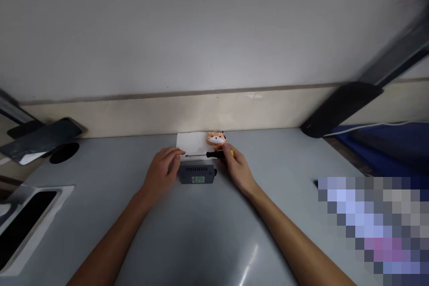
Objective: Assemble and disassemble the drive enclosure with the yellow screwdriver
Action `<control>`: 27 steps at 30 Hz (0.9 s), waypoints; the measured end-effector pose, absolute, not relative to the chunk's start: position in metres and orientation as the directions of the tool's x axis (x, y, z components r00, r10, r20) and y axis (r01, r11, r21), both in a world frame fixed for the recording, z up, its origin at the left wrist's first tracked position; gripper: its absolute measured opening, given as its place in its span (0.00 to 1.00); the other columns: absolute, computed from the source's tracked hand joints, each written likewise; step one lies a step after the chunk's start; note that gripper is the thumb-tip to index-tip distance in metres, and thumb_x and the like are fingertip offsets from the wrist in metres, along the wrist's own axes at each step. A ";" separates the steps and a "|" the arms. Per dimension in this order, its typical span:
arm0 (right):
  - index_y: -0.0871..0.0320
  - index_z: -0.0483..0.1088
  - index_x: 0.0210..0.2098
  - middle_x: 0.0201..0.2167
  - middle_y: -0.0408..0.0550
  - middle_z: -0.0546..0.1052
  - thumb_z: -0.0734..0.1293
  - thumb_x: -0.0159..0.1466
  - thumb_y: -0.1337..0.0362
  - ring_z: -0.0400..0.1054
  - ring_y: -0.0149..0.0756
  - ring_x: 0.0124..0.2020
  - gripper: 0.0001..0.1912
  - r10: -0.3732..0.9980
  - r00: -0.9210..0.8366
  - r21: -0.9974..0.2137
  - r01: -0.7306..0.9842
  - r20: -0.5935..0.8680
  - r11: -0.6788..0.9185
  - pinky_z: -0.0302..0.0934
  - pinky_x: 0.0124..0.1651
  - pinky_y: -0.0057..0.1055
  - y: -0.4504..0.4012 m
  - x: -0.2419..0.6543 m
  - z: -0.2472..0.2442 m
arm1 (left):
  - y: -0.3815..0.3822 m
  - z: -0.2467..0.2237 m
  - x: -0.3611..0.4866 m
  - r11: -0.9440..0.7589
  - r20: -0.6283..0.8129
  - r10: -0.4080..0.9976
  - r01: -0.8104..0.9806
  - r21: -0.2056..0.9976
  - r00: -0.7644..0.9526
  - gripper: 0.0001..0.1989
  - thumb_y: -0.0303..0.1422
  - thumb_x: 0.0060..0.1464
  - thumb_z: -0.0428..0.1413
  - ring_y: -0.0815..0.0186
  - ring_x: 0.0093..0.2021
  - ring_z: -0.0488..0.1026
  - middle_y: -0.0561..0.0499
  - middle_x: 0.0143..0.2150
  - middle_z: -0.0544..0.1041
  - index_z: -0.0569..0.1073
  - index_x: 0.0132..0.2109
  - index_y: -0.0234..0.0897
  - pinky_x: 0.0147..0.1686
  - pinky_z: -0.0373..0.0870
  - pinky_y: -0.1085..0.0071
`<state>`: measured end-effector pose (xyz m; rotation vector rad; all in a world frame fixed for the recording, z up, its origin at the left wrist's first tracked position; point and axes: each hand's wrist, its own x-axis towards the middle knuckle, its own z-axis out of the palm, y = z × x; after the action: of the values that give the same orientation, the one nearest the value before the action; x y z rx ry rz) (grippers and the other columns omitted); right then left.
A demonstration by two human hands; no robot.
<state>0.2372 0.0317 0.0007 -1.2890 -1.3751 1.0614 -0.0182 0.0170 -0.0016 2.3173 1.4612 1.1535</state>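
Observation:
In my right hand is a screwdriver with a black and yellow handle, its thin shaft pointing left. My left hand is close to the screwdriver's tip, fingers stretched out and thumb apart; I see nothing held in it. Just below the shaft stands a small dark grey box with a row of vent slots, a greenish label and a black knob on its right side. The left hand is beside the box's left end and hides its edge; whether they touch I cannot tell.
Behind the screwdriver lies a white sheet of paper, with an orange and white animal-face case on it. The grey table meets a wall at the back. A dark-screened device lies at left. Black supports flank the table.

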 end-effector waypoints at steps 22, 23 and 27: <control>0.54 0.79 0.41 0.36 0.47 0.81 0.60 0.67 0.36 0.66 0.34 0.30 0.30 0.995 0.096 -0.999 0.036 0.005 0.002 0.58 0.35 0.31 0.033 0.239 0.005 | 0.024 -0.014 -0.028 -0.513 0.403 0.839 0.778 0.363 0.365 0.15 0.32 0.71 0.48 0.57 0.57 0.72 0.44 0.57 0.77 0.78 0.55 0.42 0.57 0.70 0.52; 0.55 0.79 0.41 0.36 0.47 0.81 0.61 0.66 0.36 0.66 0.34 0.29 0.30 0.994 0.107 -1.000 0.022 -0.007 -0.009 0.58 0.33 0.30 0.034 0.240 0.005 | 0.025 -0.015 -0.028 -0.516 0.409 0.839 0.767 0.382 0.360 0.15 0.32 0.71 0.48 0.57 0.56 0.72 0.44 0.56 0.77 0.78 0.55 0.42 0.57 0.70 0.52; 0.57 0.80 0.40 0.29 0.46 0.78 0.61 0.65 0.35 0.63 0.34 0.26 0.32 0.987 0.155 -0.999 -0.035 -0.040 -0.035 0.54 0.29 0.30 0.037 0.244 0.005 | 0.028 -0.013 -0.029 -0.498 0.444 0.850 0.703 0.507 0.283 0.15 0.34 0.72 0.47 0.60 0.56 0.73 0.45 0.55 0.78 0.78 0.52 0.40 0.59 0.69 0.55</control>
<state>0.2440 0.0372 0.0054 -1.2825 -1.0521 1.1359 -0.0295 0.0283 -0.0131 2.3374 1.4412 1.0165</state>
